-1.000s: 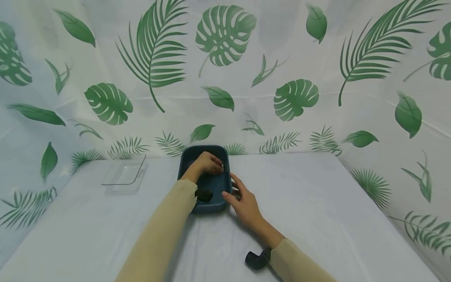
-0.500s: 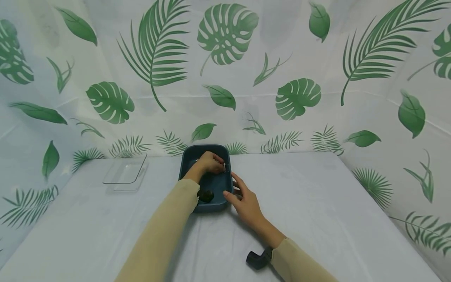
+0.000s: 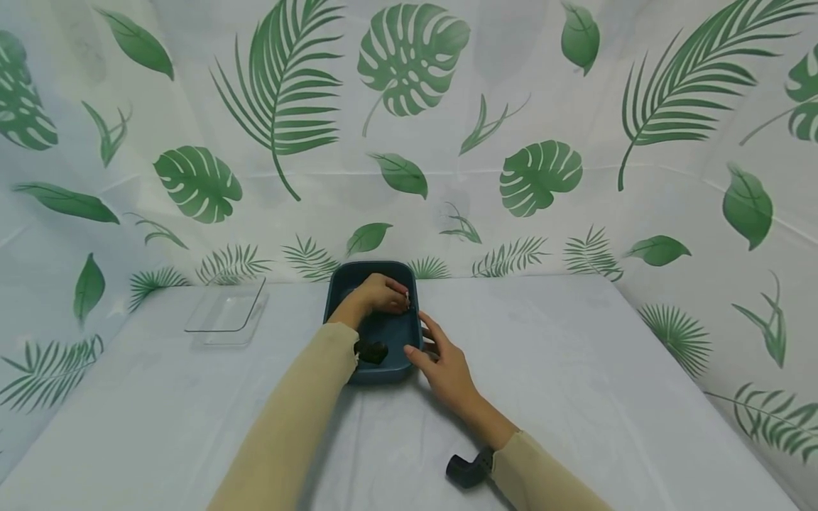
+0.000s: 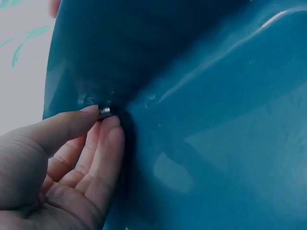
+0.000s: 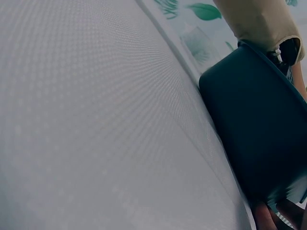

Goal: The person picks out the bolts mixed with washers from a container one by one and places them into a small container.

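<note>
A dark blue plastic tub [image 3: 390, 333] stands at the back middle of the table. My left hand [image 3: 378, 294] reaches down inside it, by the right wall. In the left wrist view, its thumb and fingertips pinch a small silvery threaded screw [image 4: 104, 112] right at the tub's inner wall; most of the screw is hidden by the fingers. My right hand [image 3: 447, 372] holds the tub's right side from outside, thumb at the rim and fingers along the wall. Dark fingertips [image 5: 266, 218] of that hand show against the tub's lower part in the right wrist view.
A clear rectangular dish [image 3: 226, 312] sits at the back left of the white-covered table [image 3: 543, 341]. Black wrist devices hang at both sleeves, one [image 3: 469, 471] close over the table at the right. A leaf-printed curtain [image 3: 460, 206] rises behind the table.
Hands and tub keep nearly the same places. The whole head view shifts slightly, and the left hand's fingers stay at the tub's right inner wall.
</note>
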Available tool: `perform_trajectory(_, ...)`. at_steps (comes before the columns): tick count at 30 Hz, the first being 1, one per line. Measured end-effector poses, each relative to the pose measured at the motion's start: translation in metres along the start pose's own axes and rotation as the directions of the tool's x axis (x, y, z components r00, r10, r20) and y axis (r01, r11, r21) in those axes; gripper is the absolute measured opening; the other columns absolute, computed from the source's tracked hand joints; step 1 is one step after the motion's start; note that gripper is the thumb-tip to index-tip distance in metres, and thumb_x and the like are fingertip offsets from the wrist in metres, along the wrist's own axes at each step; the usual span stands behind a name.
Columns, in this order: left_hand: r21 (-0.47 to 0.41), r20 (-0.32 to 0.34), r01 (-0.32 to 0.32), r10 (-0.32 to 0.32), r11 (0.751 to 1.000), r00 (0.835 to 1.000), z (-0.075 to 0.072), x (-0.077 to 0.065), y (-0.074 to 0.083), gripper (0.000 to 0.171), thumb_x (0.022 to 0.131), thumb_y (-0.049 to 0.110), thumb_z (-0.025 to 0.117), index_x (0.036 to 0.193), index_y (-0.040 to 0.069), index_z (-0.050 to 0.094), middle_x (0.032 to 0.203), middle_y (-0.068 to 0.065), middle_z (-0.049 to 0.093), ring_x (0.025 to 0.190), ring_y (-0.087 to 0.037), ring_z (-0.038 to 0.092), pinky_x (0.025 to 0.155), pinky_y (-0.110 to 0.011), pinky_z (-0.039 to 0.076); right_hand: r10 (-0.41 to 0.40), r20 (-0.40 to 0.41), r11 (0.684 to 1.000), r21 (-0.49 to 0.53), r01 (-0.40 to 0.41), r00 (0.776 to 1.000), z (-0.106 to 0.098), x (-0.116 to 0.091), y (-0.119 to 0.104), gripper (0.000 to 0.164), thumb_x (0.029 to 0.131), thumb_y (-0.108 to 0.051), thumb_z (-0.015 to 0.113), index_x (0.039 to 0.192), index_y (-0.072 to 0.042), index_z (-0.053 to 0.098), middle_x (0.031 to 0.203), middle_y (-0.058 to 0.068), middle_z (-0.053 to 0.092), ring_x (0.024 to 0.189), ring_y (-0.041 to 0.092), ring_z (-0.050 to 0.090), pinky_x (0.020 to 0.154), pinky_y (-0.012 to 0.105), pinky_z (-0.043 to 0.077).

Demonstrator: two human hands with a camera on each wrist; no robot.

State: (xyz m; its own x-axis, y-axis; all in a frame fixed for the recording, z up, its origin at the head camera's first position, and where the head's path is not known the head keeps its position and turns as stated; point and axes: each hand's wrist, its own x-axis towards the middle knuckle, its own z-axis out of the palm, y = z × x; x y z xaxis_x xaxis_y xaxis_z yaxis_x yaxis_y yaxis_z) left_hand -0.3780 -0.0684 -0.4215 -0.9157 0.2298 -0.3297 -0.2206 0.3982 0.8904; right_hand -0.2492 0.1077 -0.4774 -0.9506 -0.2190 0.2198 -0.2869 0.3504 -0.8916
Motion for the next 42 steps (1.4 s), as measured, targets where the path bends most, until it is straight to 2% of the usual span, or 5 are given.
perform_trajectory(15, -0.022, -0.011, -0.009, 0.009, 1.0, 1.0, -0.0045, -0.0006, 0.0, 0.027, 0.095, 0.003, 0.067, 0.122, -0.001, 0.069, 0.115, -0.02, 0.073, 0.098, -0.024, 0.075, 0.085, -0.032, 0.062, 0.003, -0.007, 1.0, 0.003, -0.003, 1.0, 0.0007, -0.0016, 0.0001, 0.065, 0.099, -0.032, 0.065, 0.157, -0.027, 0.037, 0.144, 0.018, 0.059, 0.121, 0.035, 0.066, 0.093, 0.046, 0.059)
perform_trajectory(22, -0.098, -0.017, -0.005, 0.004, 0.995, 1.0, -0.0042, 0.0006, -0.0003, 0.03, 0.094, 0.0, 0.067, 0.124, -0.002, 0.068, 0.118, -0.021, 0.071, 0.093, -0.021, 0.074, 0.085, -0.033, 0.062, 0.028, -0.012, 1.0, -0.003, -0.028, 1.0, 0.0015, -0.0022, 0.0012, 0.065, 0.098, -0.033, 0.065, 0.157, -0.031, 0.037, 0.144, 0.016, 0.059, 0.122, 0.034, 0.066, 0.094, 0.046, 0.058)
perform_trajectory(29, -0.125, -0.019, -0.022, 0.02, 0.992, 1.0, -0.0067, -0.0011, 0.0027, 0.03, 0.093, 0.0, 0.069, 0.123, -0.002, 0.07, 0.116, -0.02, 0.073, 0.084, -0.015, 0.073, 0.084, -0.033, 0.062, 0.015, -0.012, 1.0, 0.001, -0.015, 1.0, 0.0006, -0.0005, 0.0, 0.066, 0.098, -0.032, 0.065, 0.157, -0.03, 0.036, 0.144, 0.017, 0.059, 0.122, 0.034, 0.066, 0.093, 0.046, 0.059)
perform_trajectory(38, -0.135, -0.034, -0.041, 0.037, 0.99, 0.999, -0.0089, -0.0026, 0.0047, 0.03, 0.093, 0.002, 0.071, 0.123, 0.0, 0.07, 0.12, -0.019, 0.072, 0.1, -0.022, 0.075, 0.087, -0.032, 0.062, 0.003, -0.009, 1.0, 0.017, -0.003, 1.0, 0.0008, -0.0015, 0.0, 0.065, 0.099, -0.031, 0.065, 0.157, -0.027, 0.038, 0.143, 0.019, 0.06, 0.121, 0.036, 0.066, 0.092, 0.049, 0.058)
perform_trajectory(42, -0.138, -0.035, -0.044, 0.039, 0.989, 0.999, -0.0105, -0.0039, 0.0072, 0.031, 0.092, 0.002, 0.071, 0.123, 0.0, 0.071, 0.12, -0.019, 0.072, 0.1, -0.022, 0.075, 0.088, -0.032, 0.061, 0.001, -0.011, 1.0, 0.01, -0.001, 1.0, 0.0006, -0.0006, -0.002, 0.065, 0.099, -0.031, 0.065, 0.157, -0.028, 0.037, 0.143, 0.017, 0.06, 0.121, 0.036, 0.066, 0.093, 0.048, 0.058)
